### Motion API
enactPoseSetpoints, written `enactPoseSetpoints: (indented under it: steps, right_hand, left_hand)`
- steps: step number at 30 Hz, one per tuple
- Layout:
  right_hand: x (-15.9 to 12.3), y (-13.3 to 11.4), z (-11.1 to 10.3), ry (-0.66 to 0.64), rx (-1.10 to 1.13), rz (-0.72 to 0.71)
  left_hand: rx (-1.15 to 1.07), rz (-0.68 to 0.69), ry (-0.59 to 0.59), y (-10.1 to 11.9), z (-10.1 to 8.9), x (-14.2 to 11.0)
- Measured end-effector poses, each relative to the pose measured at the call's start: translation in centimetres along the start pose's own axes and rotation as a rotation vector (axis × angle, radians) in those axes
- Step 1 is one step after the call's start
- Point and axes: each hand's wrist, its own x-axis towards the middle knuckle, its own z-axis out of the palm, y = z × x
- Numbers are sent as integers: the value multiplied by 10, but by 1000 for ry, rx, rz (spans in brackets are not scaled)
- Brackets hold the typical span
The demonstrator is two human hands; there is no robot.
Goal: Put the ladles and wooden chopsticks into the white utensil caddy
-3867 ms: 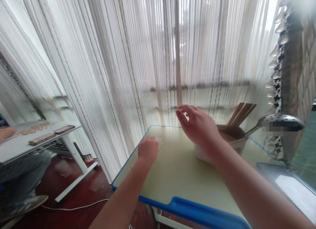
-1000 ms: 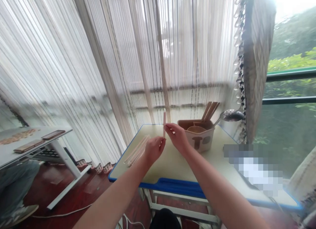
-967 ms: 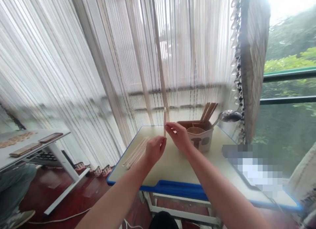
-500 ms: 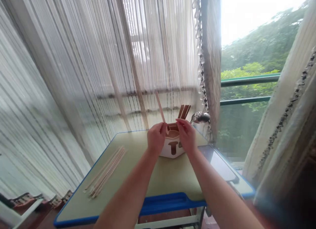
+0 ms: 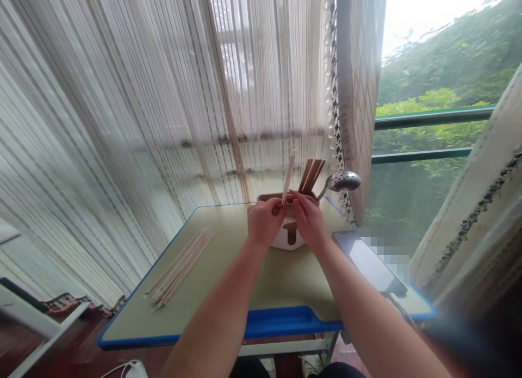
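Observation:
My left hand [image 5: 265,221] is closed in a pinch on a pale wooden chopstick [image 5: 288,178], which stands nearly upright above a white utensil holder [image 5: 289,242] with brown inner compartments. Close beside it, my right hand [image 5: 309,214] reaches over the holder's front rim, its fingers bent and drawn together near the chopstick. What those fingertips grip is hidden. Behind the right hand, several dark brown chopsticks [image 5: 312,175] stand in the holder. A metal slotted ladle [image 5: 343,180] leans out of its right side.
Several pale thin chopsticks [image 5: 182,269] lie in a bundle on the table's left side. A phone or tablet [image 5: 369,262] rests at the right edge of the blue-edged table [image 5: 228,225]. Sheer curtains [image 5: 171,95] hang behind, with a window at the right.
The held chopstick has swung from a leftward lean to almost upright, leaning slightly right. My hands have come closer together over the holder. The camera view has shifted a little.

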Motion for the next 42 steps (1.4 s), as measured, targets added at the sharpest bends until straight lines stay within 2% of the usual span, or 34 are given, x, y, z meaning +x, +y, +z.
enactPoseSetpoints:
  steps: [7, 14, 20, 22, 24, 27, 30, 32, 37, 39, 42]
  right_hand:
    - [-2, 0, 0, -49, 37, -21]
    - [-2, -2, -3, -61, 113, 56]
    - [-4, -4, -4, -32, 92, 63]
    - [-3, -4, -3, -28, 38, 62]
    - [-3, -4, -2, -79, -73, 41]
    - [-3, -5, 0, -202, -279, -22]
    - [-7, -5, 3, -255, -387, -83]
    - [-9, -5, 5, -227, -394, -113]
    - [-6, -14, -6, -10, -407, -109]
    - [-3, -22, -18, -93, -502, -38]
    - [-3, -30, -32, -509, -682, 185]
  left_hand:
    - [-63, -17, -38, -2, 0, -2]
    - [-239, -101, 39, -4, 5, -3]
    - [-208, -195, 145, -4, 5, -4]
    - [-133, -230, 215, -4, 4, -3]
    - [-44, -250, 243, -4, 3, -2]
    - [23, -225, 189, -4, 4, -2]
    - [33, -182, 166, -2, 4, -4]
    - [36, -193, 196, 0, 5, -5]
    - [55, -248, 303, 4, 4, -7]
    - [54, -240, 311, 4, 5, -8]
    - [51, -227, 307, 2, 7, -10]
